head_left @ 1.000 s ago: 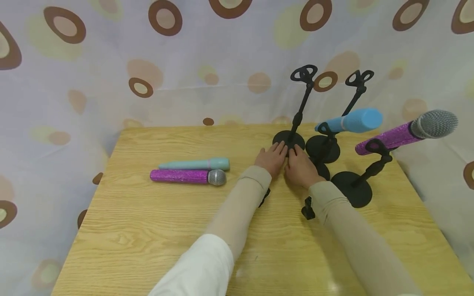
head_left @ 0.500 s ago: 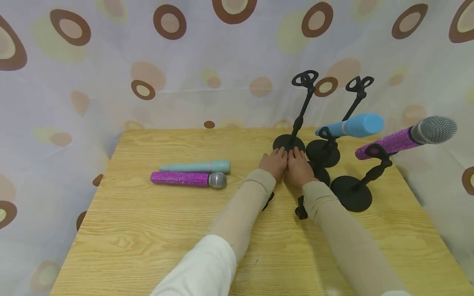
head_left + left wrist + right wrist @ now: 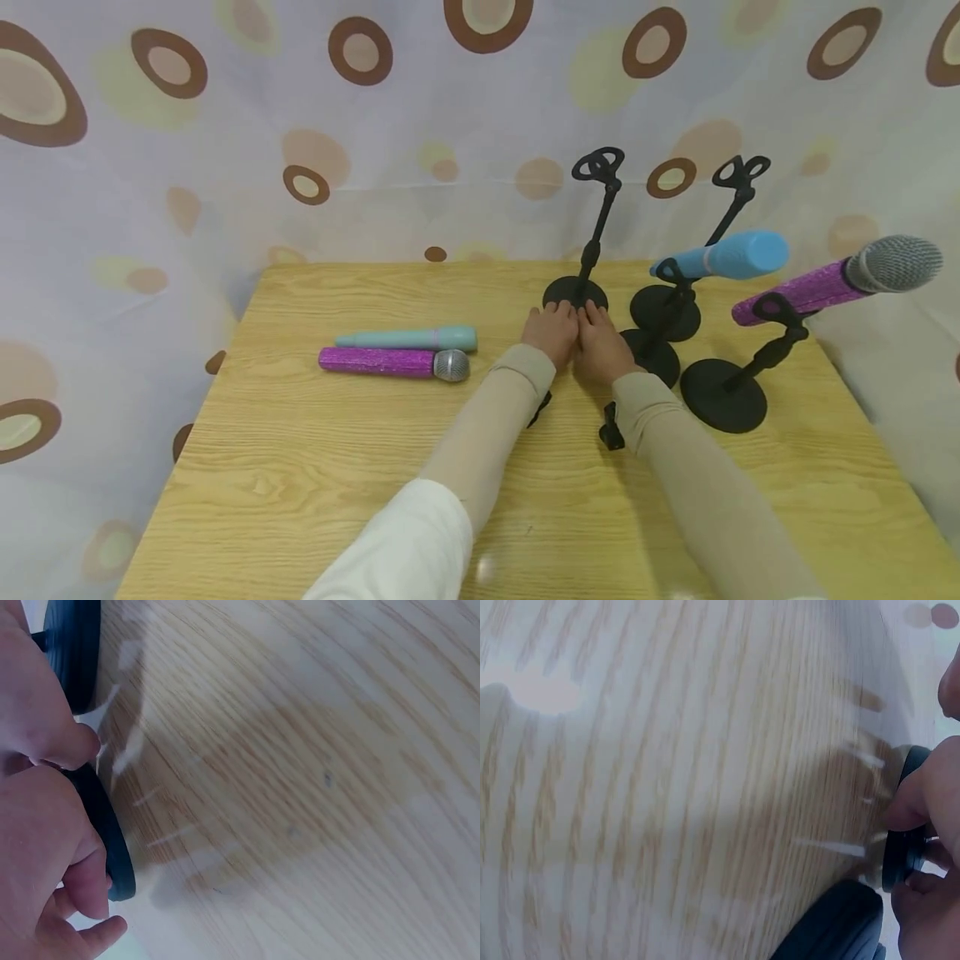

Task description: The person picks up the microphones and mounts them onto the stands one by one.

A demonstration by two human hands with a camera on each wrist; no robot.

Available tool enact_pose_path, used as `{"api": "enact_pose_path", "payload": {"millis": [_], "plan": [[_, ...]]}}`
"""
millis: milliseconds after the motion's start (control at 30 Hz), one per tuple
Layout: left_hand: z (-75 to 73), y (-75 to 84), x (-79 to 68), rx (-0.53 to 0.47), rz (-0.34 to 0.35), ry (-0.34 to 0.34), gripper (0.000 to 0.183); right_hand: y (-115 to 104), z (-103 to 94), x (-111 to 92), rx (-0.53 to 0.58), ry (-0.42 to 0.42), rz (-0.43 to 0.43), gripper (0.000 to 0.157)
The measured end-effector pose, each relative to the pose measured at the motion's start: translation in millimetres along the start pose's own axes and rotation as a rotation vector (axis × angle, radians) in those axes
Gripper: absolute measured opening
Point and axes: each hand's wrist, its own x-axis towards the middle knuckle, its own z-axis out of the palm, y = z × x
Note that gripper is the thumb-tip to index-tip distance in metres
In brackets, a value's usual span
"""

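Note:
In the head view, both hands are at the round base (image 3: 557, 288) of a black microphone stand (image 3: 592, 250) with an unfilled clip. My left hand (image 3: 553, 335) holds the base's near left rim. Beside it, my right hand (image 3: 602, 352) grips the near right rim, the two hands touching or nearly so. The left wrist view shows the left hand's thumb and fingers (image 3: 90, 881) about the base edge (image 3: 112, 840). From the right wrist, the thumb (image 3: 911, 806) and fingers pinch the same base (image 3: 900, 859). The stand is upright; some fingertips are hidden.
Close on the right stand more black stands, one with a blue microphone (image 3: 738, 255) and one with a purple microphone (image 3: 810, 292). Another stand (image 3: 727, 212) rises behind them. A pale teal microphone (image 3: 408, 338) and a purple one (image 3: 378, 361) lie on the wooden table (image 3: 300, 467).
Held by both hands, the stand has shifted left on the table, away from the neighbouring stands. The gap to their bases has widened. The head view has turned slightly.

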Motion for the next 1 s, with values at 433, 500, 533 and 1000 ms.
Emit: {"api": "enact_pose_path", "payload": {"millis": [433, 500, 533, 1000], "plan": [[7.8, -30.0, -31.9, -0.022, -0.065, 0.075, 0.039, -28, 13.6, 16, 0.039, 0.013, -0.122, 0.048], [7.6, -35.0, -38.8, -0.018, -0.074, 0.079, 0.037, -32, 18.1, 18, 0.033, 0.017, -0.135, 0.048], [7.6, -37.4, -42.1, -0.010, -0.078, 0.082, 0.037, -34, 20.0, 18, 0.034, 0.021, -0.140, 0.047], [21.1, -63.0, -65.0, 0.043, -0.107, 0.102, 0.035, -52, 17.8, 25, 0.133, -0.069, -0.149, 0.052]]}}
